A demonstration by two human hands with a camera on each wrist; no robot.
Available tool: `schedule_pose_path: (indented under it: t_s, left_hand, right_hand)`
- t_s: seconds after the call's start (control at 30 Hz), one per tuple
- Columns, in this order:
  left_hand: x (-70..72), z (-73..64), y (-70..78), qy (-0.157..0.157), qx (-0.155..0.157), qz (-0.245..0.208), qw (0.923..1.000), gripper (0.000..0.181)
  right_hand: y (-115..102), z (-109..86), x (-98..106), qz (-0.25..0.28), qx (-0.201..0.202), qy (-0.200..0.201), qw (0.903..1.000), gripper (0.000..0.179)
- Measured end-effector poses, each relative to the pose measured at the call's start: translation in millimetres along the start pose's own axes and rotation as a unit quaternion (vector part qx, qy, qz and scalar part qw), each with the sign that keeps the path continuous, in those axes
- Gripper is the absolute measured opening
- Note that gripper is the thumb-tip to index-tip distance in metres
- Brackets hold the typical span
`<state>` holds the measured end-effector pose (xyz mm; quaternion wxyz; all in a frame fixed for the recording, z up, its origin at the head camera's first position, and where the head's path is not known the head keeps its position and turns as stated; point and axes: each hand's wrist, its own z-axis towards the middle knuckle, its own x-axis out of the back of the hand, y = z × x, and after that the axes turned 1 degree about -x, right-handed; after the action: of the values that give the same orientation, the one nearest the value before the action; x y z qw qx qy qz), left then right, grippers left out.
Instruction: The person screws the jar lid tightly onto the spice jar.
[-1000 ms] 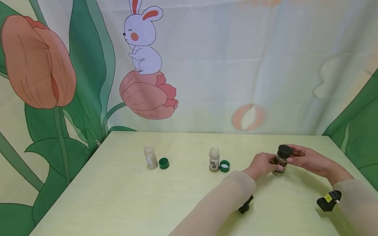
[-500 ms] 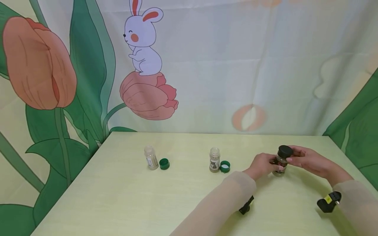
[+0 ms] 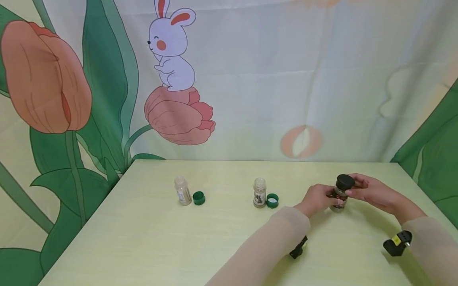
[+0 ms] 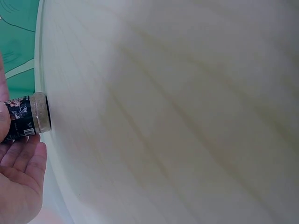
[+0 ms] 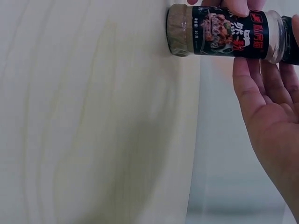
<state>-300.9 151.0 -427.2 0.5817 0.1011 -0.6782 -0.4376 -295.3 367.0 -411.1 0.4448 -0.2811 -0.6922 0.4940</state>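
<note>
A spice jar (image 5: pixel 229 32) with a dark printed label and a black cap (image 3: pixel 345 182) stands upright at the right of the table, its base at the tabletop. My left hand (image 3: pixel 317 198) grips the jar's body, thumb across the front. From the other side my right hand (image 3: pixel 375 194) holds it at the neck and cap, with the thumb near the cap's lower edge and the fingers partly hidden behind. The left wrist view shows the jar's lower part (image 4: pixel 41 112) and barcode beside a palm.
Mid-table stands an uncapped clear jar (image 3: pixel 259 194) with its green cap (image 3: pixel 272 201) beside it. Farther left is another uncapped jar (image 3: pixel 183 191) with a green cap (image 3: pixel 198 198). A printed curtain (image 3: pixel 250 79) hangs behind the table (image 3: pixel 161 242).
</note>
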Motion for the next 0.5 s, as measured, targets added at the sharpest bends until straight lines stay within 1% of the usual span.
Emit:
schedule_pose_path:
  t_s: [0.2,0.3,0.37,0.4,0.5]
  left_hand:
    - [-1.0,0.5,-1.0,0.0,-0.002,0.012,0.9999,0.025]
    - [-0.7,0.2,-0.7,0.0,-0.002,0.016,0.9999,0.025]
    - [-0.3,0.0,-0.3,0.0,-0.003,0.017,0.9999,0.024]
    - [-0.2,-0.1,-0.2,0.0,-0.003,0.019,0.9998,0.024]
    - [0.2,-0.8,-0.2,-0.001,0.0,0.022,0.9998,0.023]
  right_hand:
    - [-3.3,-0.8,3.6,0.003,-0.013,-0.032,0.9994,0.06]
    - [-4.4,-1.3,5.2,0.001,-0.012,-0.041,0.9991,0.067]
    - [-4.7,-1.8,6.1,0.001,-0.007,-0.044,0.999,0.066]
    - [-4.7,-2.1,6.6,0.004,-0.005,-0.045,0.999,0.063]
    - [-4.3,-2.4,7.4,0.023,0.007,-0.053,0.9983,0.045]
